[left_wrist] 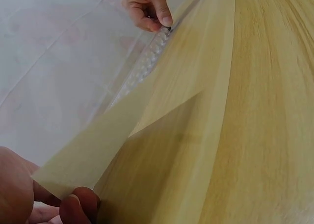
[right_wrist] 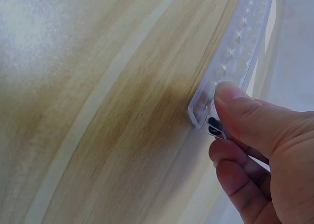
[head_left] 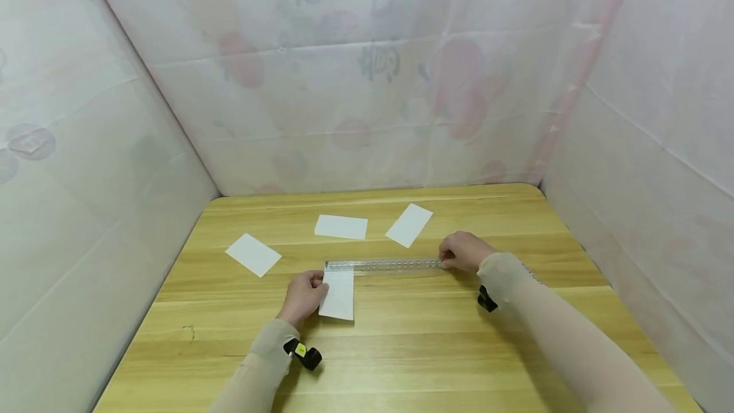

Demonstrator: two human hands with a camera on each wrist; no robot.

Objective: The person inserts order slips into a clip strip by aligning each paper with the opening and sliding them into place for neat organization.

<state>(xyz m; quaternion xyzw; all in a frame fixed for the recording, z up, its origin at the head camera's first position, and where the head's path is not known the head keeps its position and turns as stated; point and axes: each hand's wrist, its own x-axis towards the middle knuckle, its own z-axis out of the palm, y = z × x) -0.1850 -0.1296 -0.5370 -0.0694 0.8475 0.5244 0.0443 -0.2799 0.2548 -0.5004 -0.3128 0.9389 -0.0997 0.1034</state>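
Note:
In the head view my left hand (head_left: pixel 304 298) pinches the left edge of a white paper card (head_left: pixel 339 298). The card's far end meets the left part of a long clear plastic strip (head_left: pixel 395 264) with a row of bumps; whether it lies under or inside the strip I cannot tell. My right hand (head_left: pixel 466 252) pinches the strip's right end. In the left wrist view the card (left_wrist: pixel 98 145) is tilted up off the table, its near corner between thumb and fingers. A small black piece (right_wrist: pixel 214 126) shows at the strip's end, beside my right thumb, in the right wrist view.
Three more white cards lie farther back on the wooden table (head_left: pixel 413 349): a left card (head_left: pixel 253 254), a middle card (head_left: pixel 341 227) and a right card (head_left: pixel 410 225). Pale printed cloth (head_left: pixel 367 113) walls in the table's back and sides.

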